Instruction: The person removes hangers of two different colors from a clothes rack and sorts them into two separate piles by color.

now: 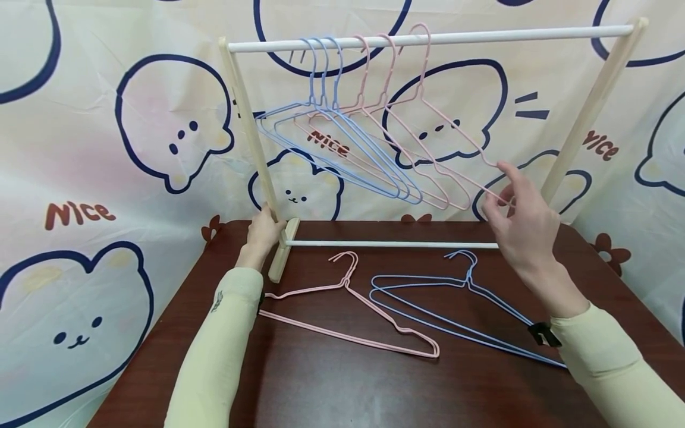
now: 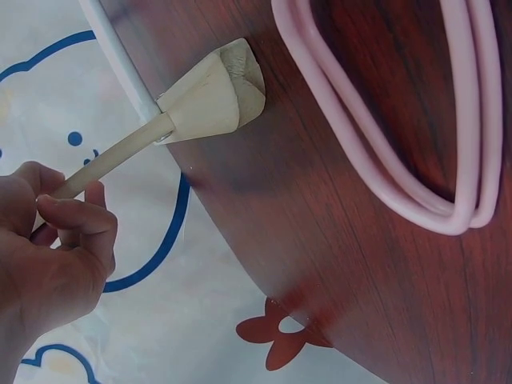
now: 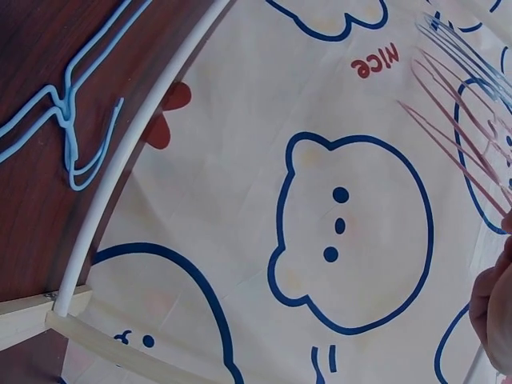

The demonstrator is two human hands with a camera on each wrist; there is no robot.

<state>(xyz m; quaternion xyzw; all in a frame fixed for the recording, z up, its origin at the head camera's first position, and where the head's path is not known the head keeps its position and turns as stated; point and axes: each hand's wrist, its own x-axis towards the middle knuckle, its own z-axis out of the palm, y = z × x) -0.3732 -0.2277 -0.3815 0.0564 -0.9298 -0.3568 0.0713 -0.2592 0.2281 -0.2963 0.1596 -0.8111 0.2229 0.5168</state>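
Note:
My left hand (image 1: 262,232) grips the left wooden post (image 1: 251,131) of a hanger rack near its foot; in the left wrist view its fingers are curled round the post. My right hand (image 1: 527,226) holds the right end of a pink hanger (image 1: 429,44) between thumb and index finger. That hanger's hook passes over the rack's white top rail (image 1: 492,36), its curve standing higher than the other hooks. To its left two more pink hangers (image 1: 393,56) hang, then three blue hangers (image 1: 336,89). In the right wrist view my right hand (image 3: 492,312) shows only at the edge.
Pink hangers (image 1: 350,339) lie stacked on the brown table (image 1: 321,392), below the left forearm. Blue hangers (image 1: 428,279) lie to their right, partly under the right wrist. The rack's white lower bar (image 1: 390,244) runs behind them, and a printed cloth (image 1: 150,249) hangs at the back.

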